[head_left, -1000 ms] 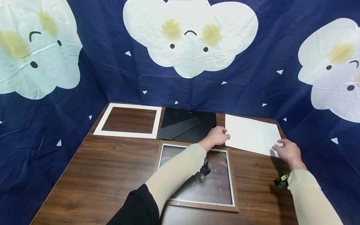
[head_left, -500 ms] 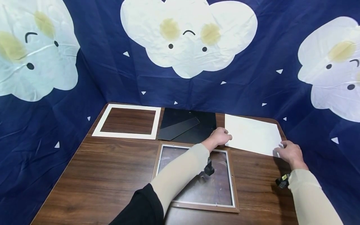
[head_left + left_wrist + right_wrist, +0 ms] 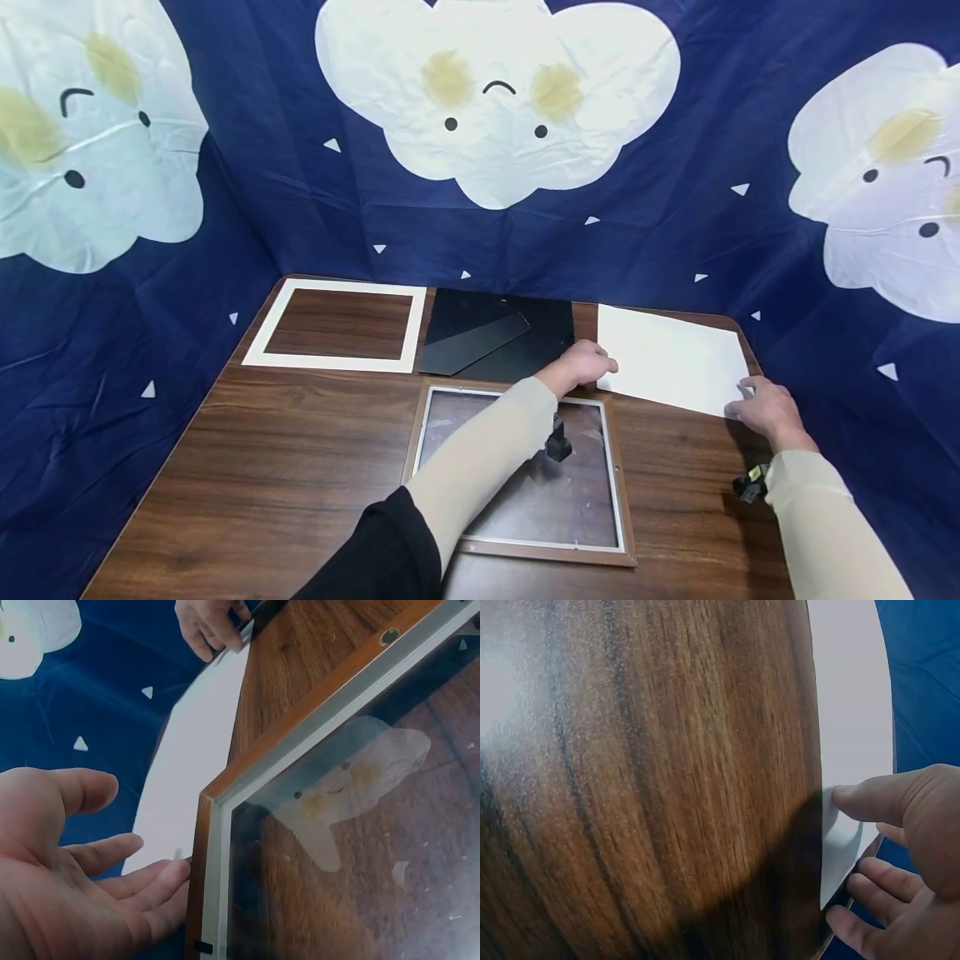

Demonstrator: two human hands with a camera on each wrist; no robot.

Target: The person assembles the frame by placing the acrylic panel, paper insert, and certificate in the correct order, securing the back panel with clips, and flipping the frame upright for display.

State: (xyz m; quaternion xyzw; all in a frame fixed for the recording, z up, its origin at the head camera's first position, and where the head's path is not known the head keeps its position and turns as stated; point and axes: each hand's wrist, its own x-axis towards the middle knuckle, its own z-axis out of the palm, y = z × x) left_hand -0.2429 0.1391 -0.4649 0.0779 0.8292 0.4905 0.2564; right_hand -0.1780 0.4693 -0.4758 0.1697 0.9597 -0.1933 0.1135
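Observation:
A white sheet (image 3: pixel 671 358) lies flat at the back right of the table. At its left edge is my left hand (image 3: pixel 587 363); in the left wrist view its thumb is spread from the relaxed fingers (image 3: pixel 161 889), whose tips are at the sheet's end. My right hand (image 3: pixel 768 410) is at the opposite end, by the near right corner. In the right wrist view its thumb (image 3: pixel 870 796) rests on the sheet's surface while the fingertips sit just past the short edge. Below my left forearm lies a brown picture frame (image 3: pixel 622 508) with a clear pane.
A white mat border (image 3: pixel 330 361) lies at the back left. Beside it is a black backing board (image 3: pixel 551 321) with a fold-out stand (image 3: pixel 480 343). Blue cloth (image 3: pixel 517 250) with cloud prints hangs behind and beside the brown wood table (image 3: pixel 270 467).
My left hand has shifted slightly right along the sheet's left side. My right hand and the sheet stay nearly in place.

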